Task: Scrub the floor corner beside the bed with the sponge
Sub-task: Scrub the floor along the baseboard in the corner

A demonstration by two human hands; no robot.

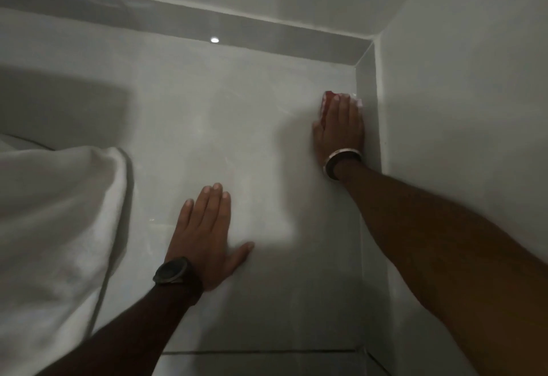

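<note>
Pressing sponge (326, 102) under right hand (338, 129) beside skirting (366, 102); bedsheet (56, 212) left.

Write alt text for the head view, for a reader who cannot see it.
A person's right hand presses a red sponge flat on the glossy pale tiled floor against the skirting, short of the corner. The left hand, with a black wristwatch, rests flat beside white bedding.

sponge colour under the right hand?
Red sponge, partly hidden under the right hand; head view.
</note>
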